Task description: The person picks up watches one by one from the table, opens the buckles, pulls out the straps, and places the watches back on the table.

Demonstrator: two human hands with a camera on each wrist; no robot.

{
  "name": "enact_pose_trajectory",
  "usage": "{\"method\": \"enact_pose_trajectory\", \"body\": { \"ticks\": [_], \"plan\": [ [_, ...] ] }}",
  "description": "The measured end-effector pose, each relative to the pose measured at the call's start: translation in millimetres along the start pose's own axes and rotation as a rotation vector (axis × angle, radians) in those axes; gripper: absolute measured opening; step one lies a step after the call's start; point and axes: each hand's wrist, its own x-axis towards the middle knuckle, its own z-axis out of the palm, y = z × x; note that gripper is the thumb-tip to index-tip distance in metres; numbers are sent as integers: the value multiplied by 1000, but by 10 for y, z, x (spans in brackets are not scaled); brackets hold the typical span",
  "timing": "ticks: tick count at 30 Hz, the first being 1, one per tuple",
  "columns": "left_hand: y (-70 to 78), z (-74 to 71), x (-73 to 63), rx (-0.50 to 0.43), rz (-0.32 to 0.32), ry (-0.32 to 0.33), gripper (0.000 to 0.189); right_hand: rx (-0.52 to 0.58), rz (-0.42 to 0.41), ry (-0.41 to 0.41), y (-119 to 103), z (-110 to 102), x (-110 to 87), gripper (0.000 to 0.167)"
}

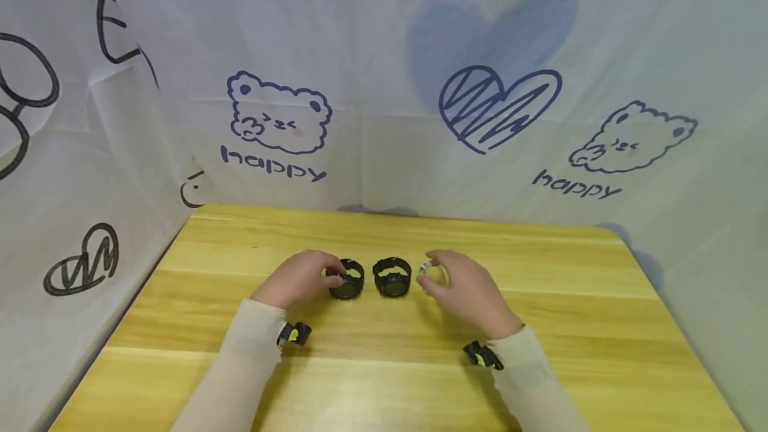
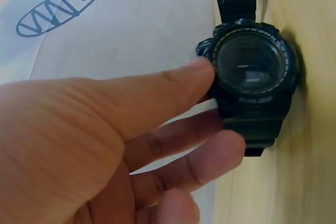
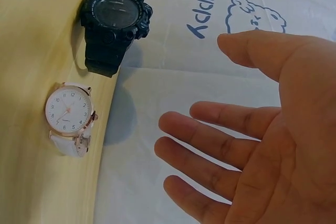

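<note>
Three watches stand on the table, their straps forming loops. At the left black sports watch (image 1: 346, 290), my left hand (image 1: 303, 277) has its thumb against the side of the case (image 2: 252, 61); the index fingertip is hidden behind the strap, and the other fingers bend loosely below. Another black sports watch (image 1: 393, 285) stands in the middle, touched by neither hand. To its right is a white watch (image 3: 68, 109) with a rose-gold rim and white strap. Beside it, my right hand (image 1: 471, 289) holds thumb and fingers spread, apart from the watch in the right wrist view.
The wooden table (image 1: 360, 365) runs back to a white cloth (image 1: 384, 39) printed with bears, hearts and lettering. More cloth hangs along the left and right sides. A small black device (image 1: 294, 333) sits at the left wrist, and another (image 1: 483, 355) at the right.
</note>
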Motion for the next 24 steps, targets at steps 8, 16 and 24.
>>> {"method": "enact_pose_trajectory", "body": {
  "ticks": [8, 16, 24],
  "plan": [
    [53, 5, 15, 68, 55, 43, 14, -11, 12, -23, 10, -9, -10, 54],
    [223, -107, -12, 82, 137, 181, 17, -12, 10, -3, 35, -14, -11, 53],
    [398, -220, -97, 111, 234, 272, 20, -5, 11, 18, 27, -12, -14, 48]
  ]
}}
